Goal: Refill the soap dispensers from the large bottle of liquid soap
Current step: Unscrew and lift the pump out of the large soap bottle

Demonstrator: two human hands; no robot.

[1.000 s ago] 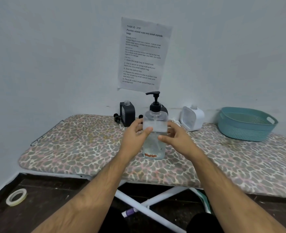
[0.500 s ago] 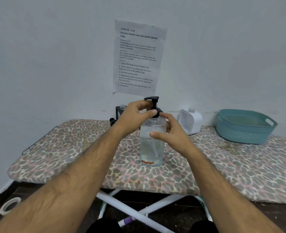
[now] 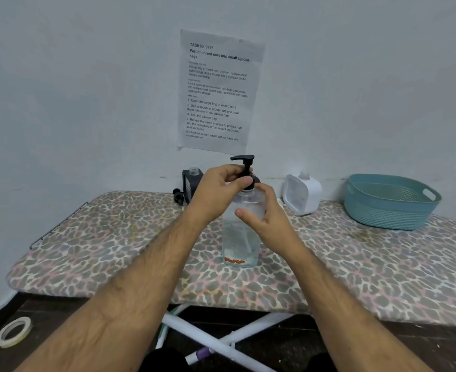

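While the large bottle of liquid soap (image 3: 241, 232) stands upright on the padded bench (image 3: 355, 264), the left hand (image 3: 218, 191) closes its grip on the black pump collar (image 3: 248, 181), likely to unscrew it. Just below that grip, the right hand (image 3: 269, 218) wraps the clear body, bracing it against the twist. Behind the grips, against the wall, wait a black dispenser (image 3: 192, 181) and a white dispenser (image 3: 302, 194), both apparently uncapped for filling. Farther right sits a teal basket (image 3: 390, 202).
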